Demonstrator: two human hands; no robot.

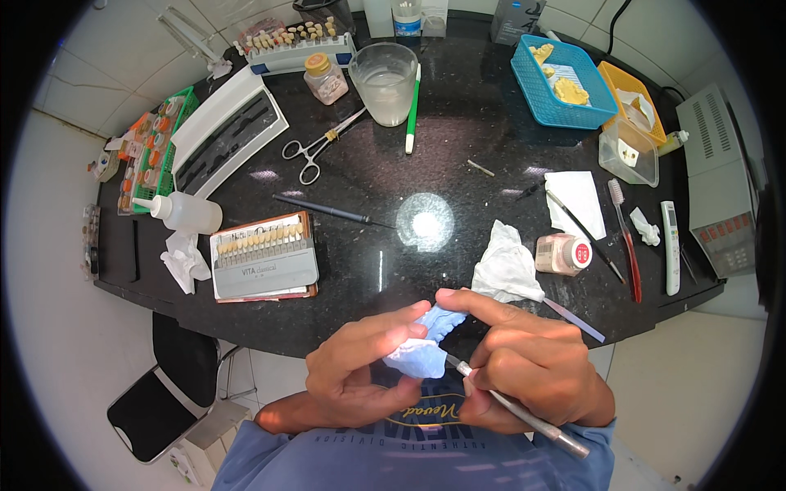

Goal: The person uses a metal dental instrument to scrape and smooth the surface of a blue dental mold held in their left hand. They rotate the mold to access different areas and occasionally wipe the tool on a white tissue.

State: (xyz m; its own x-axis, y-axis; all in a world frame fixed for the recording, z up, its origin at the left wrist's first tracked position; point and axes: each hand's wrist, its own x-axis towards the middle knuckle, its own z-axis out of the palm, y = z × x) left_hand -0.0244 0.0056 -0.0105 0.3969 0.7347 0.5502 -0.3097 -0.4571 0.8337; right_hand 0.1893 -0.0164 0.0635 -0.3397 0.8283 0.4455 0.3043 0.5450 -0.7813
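My left hand [354,367] is closed round a light blue dental cast [426,362], held up in front of my chest at the near edge of the table. A row of tooth shapes shows on its upper part, and a whitish patch lies along its left side. My right hand [536,360] grips a knife with a round silver handle [536,419], its thin blade touching or very near the right side of the cast. The right index finger reaches over to the cast's top edge. The fingers partly hide the cast.
The black tabletop [352,266] carries a shade guide [266,258], a dark slim tool [327,209], scissor-handled forceps [315,151] and a cup of cloudy liquid [383,86]. To the right are crumpled tissue [503,266], a pink-filled jar [563,254], a toothbrush [626,237] and a blue basket [565,106].
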